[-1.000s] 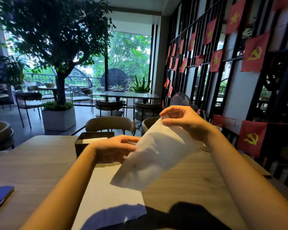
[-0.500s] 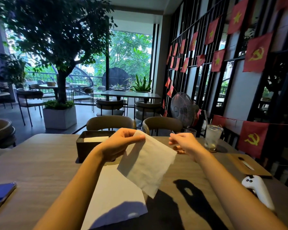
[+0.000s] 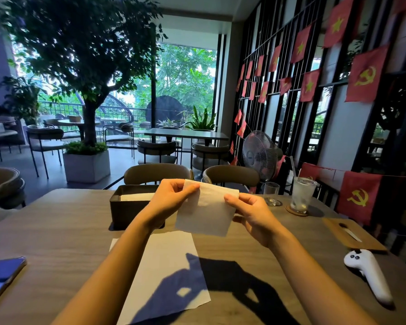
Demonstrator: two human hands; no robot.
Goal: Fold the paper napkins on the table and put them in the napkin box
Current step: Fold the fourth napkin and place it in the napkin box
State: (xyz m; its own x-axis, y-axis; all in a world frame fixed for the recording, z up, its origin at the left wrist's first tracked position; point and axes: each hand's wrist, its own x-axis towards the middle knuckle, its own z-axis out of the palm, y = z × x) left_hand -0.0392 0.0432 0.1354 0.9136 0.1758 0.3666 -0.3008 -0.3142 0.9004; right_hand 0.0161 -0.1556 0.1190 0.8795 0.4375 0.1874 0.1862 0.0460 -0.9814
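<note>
A white paper napkin (image 3: 206, 214) hangs in the air above the table, folded to a small square. My left hand (image 3: 174, 198) pinches its top left corner. My right hand (image 3: 249, 212) pinches its right edge near the top. Behind my left hand stands the dark napkin box (image 3: 124, 207), open at the top, with a white napkin (image 3: 136, 196) lying inside. More flat napkins (image 3: 164, 273) lie stacked on the wooden table (image 3: 56, 242) below my hands, partly in the shadow of my arms.
A blue phone (image 3: 0, 275) lies at the left edge. On the right are a white controller (image 3: 370, 275), a wooden tray (image 3: 354, 235), an iced drink (image 3: 302, 194) on a coaster and an empty glass (image 3: 271, 193). Two chairs stand behind the table.
The napkin went from a slanted, spread sheet to a small square held level. My right hand let go of it half a second ago and now grips its right edge again.
</note>
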